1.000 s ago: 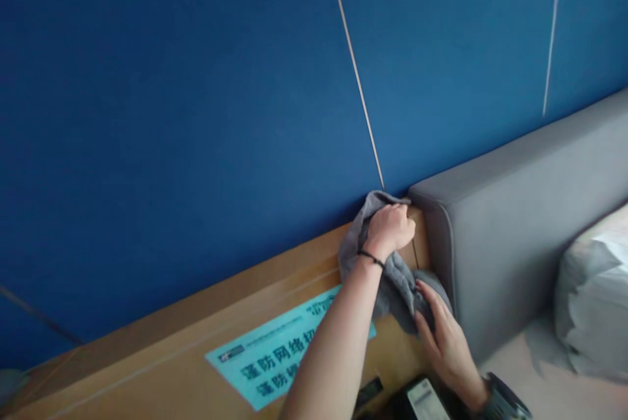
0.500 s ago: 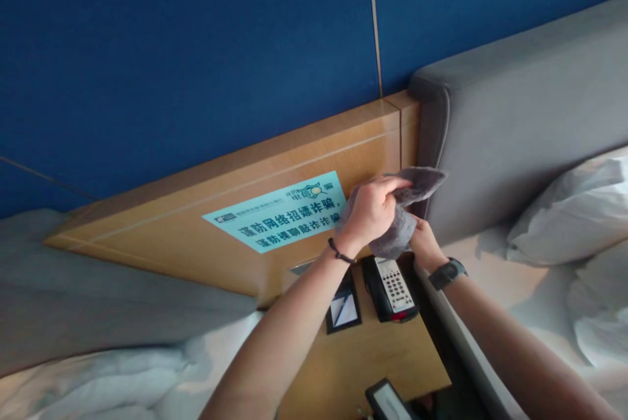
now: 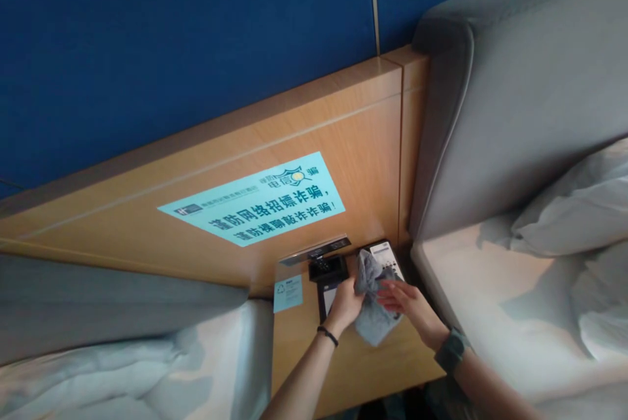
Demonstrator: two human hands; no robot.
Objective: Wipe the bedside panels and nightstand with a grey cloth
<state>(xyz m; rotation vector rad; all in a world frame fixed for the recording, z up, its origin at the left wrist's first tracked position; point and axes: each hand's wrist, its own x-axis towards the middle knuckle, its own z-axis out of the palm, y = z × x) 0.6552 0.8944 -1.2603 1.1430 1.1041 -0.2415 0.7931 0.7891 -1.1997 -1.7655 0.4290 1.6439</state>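
Head view: both hands (image 3: pixel 346 305) (image 3: pixel 407 301) bunching soft grey cloth (image 3: pixel 370 315).

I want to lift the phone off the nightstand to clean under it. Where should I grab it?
Likely by the phone's bare far end, coming from above: the cloth, held in the left hand and right hand, covers its near half, and the headboard crowds its right side.

A hotel twin room. Two beds (image 3: pixel 515 289) with grey padded headboards (image 3: pixel 530 99) flank a wooden nightstand (image 3: pixel 338 367) carrying a phone (image 3: pixel 385 256), a notepad and a printed notice (image 3: pixel 252 206) on the wood panel.
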